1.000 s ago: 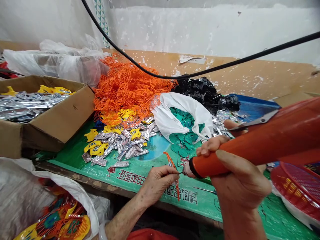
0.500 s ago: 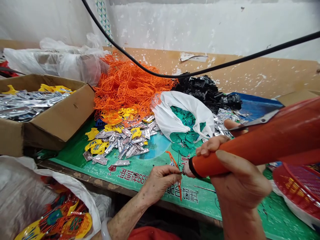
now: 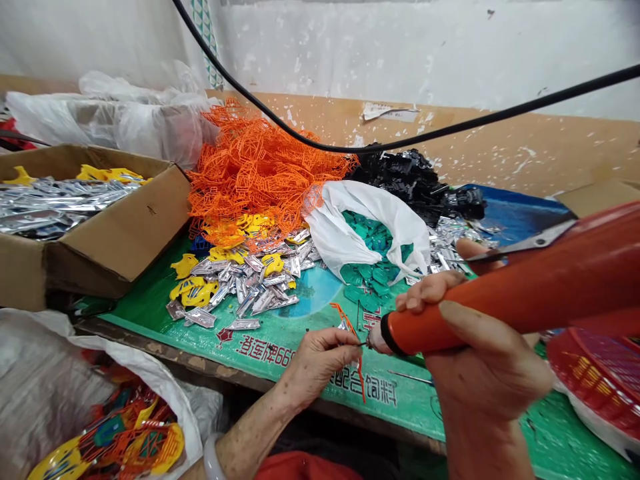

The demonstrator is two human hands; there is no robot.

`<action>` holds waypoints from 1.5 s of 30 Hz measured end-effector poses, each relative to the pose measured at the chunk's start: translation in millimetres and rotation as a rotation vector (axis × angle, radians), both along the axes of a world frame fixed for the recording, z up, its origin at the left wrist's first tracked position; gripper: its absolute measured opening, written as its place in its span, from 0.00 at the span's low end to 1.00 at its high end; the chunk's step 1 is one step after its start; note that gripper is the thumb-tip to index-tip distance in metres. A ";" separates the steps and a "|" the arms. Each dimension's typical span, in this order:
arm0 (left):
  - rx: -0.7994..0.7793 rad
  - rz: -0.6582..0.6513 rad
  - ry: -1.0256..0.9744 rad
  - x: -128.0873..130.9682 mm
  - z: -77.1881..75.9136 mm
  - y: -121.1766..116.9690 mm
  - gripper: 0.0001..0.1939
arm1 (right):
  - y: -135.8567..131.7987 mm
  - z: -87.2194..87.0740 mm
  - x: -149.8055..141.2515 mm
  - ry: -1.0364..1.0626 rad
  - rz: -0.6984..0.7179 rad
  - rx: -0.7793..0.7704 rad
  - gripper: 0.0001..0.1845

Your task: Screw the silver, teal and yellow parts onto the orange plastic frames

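My right hand (image 3: 470, 357) is wrapped round a thick orange power tool (image 3: 525, 287) whose tip points left, with a metal lever along its top. My left hand (image 3: 317, 360) pinches a thin orange plastic frame piece (image 3: 350, 333) together with a small silver part and holds it against the tool's tip. Both hands hover over the green printed mat (image 3: 280, 340) near the table's front edge.
Behind lie a heap of orange frames (image 3: 260, 167), yellow and silver parts (image 3: 240, 280), a white bag of green parts (image 3: 370, 247) and black parts (image 3: 415, 180). A cardboard box (image 3: 125, 233) stands left, a red basket (image 3: 595, 380) right, a bag of assembled pieces (image 3: 115, 433) below. A black cable (image 3: 310, 143) hangs overhead.
Almost nothing: both hands stay joined at the tool's tip, and the view has drifted slightly.
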State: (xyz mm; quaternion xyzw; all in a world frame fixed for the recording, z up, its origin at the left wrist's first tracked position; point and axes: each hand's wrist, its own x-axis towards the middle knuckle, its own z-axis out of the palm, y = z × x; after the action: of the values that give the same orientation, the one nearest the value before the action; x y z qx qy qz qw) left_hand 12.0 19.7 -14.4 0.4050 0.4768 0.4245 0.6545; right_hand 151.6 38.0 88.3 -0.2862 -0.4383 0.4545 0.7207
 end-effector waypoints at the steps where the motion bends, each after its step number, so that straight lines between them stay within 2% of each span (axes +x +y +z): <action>1: -0.010 0.003 -0.006 0.3 0.6 0.0 0.06 | 0.4 -0.3 -0.2 -0.002 0.001 0.000 0.17; 8: -0.118 0.012 -0.049 1.3 5.2 0.7 0.07 | 1.9 -0.7 -1.2 -0.006 -0.001 0.005 0.17; 16: -0.173 0.048 -0.104 2.2 4.5 1.4 0.09 | 1.0 -0.7 -0.8 0.001 0.004 -0.006 0.16; 22: -0.116 0.023 -0.065 3.0 6.5 1.4 0.07 | 1.8 -1.7 -0.8 -0.001 -0.007 -0.008 0.17; 28: -0.071 -0.031 0.042 1.3 8.6 -0.1 0.11 | 1.7 -2.7 1.2 -0.018 -0.007 -0.007 0.18; 32: -0.026 -0.065 0.086 -1.7 7.0 0.8 0.09 | 2.0 -2.3 1.5 -0.019 0.005 -0.003 0.18; 45: 0.020 -0.078 0.089 -0.3 8.1 1.4 0.08 | 1.8 -0.7 1.1 -0.011 0.002 -0.030 0.27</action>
State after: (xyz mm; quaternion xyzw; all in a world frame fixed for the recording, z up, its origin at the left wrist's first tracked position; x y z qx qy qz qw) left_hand 11.7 21.1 -6.3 0.4485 0.4850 0.3849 0.6446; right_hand 152.7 39.8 87.6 -0.2993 -0.4354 0.4601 0.7136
